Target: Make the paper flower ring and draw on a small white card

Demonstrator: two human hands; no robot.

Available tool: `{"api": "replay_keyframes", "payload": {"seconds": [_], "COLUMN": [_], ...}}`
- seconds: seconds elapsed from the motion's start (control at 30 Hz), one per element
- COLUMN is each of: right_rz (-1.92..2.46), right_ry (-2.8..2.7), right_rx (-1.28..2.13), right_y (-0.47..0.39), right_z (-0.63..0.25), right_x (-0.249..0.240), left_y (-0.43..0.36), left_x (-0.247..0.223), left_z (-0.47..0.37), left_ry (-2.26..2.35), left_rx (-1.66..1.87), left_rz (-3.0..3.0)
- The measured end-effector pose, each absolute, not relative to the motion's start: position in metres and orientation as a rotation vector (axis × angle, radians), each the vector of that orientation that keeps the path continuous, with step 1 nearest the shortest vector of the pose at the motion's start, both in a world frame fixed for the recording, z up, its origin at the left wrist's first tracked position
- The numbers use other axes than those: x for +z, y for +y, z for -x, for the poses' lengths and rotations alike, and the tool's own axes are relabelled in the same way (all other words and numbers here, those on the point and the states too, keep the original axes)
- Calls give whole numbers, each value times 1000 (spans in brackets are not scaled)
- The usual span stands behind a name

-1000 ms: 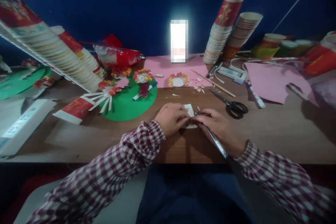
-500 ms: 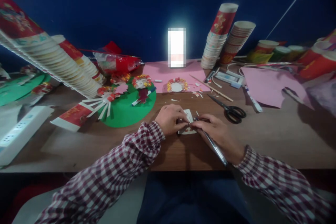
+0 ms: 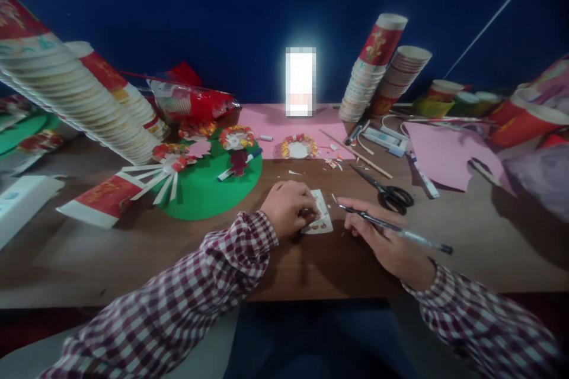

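A small piece of white card [image 3: 320, 219] with red and orange print lies near the front of the wooden table. My left hand [image 3: 290, 207] rests at its left edge, fingers curled in; what sits under the fingertips is dark and I cannot make it out. To the right of the card, my right hand [image 3: 382, 237] is closed on a pen [image 3: 400, 228] with a clear barrel. The pen's tip points left, just above the table and apart from the card. Beyond that hand lie black-handled scissors [image 3: 393, 196].
Leaning stacks of paper cups [image 3: 368, 71] stand at both sides. A green paper disc [image 3: 208, 198] carries cut cup pieces and a marker. Pink paper [image 3: 262, 115] lies at the back under a decorated ring [image 3: 300, 147]. A white power strip [image 3: 26, 201] is far left.
My right hand has drawn away from the card to the right, and the pen has swung so its tip points left. My left hand's fingers have curled in and shifted slightly left.
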State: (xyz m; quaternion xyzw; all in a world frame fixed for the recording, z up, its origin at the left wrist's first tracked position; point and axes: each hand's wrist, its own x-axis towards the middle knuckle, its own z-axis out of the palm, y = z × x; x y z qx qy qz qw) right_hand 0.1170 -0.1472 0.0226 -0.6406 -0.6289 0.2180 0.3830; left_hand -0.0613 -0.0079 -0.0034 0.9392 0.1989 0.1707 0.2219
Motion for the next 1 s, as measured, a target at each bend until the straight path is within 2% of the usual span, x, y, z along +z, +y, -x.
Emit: {"api": "replay_keyframes", "payload": {"seconds": [0.17, 0.53, 0.9, 1.0], "right_rz": [1685, 1430, 1560, 1524], "right_ry": [-1592, -2144, -2165, -2102], "right_rx": [541, 95, 145, 265], "right_y": [-147, -152, -150, -151], "right_z": [-114, -113, -111, -113], "right_x": [17, 4, 6, 7], "left_y": [-8, -9, -13, -12], "left_x": [-2, -3, 5, 4], "left_z": [61, 61, 60, 60], "left_ry": [554, 550, 602, 593], "left_rx": [465, 464, 434, 413], "left_rz": [-2583, -2586, -2557, -2561]}}
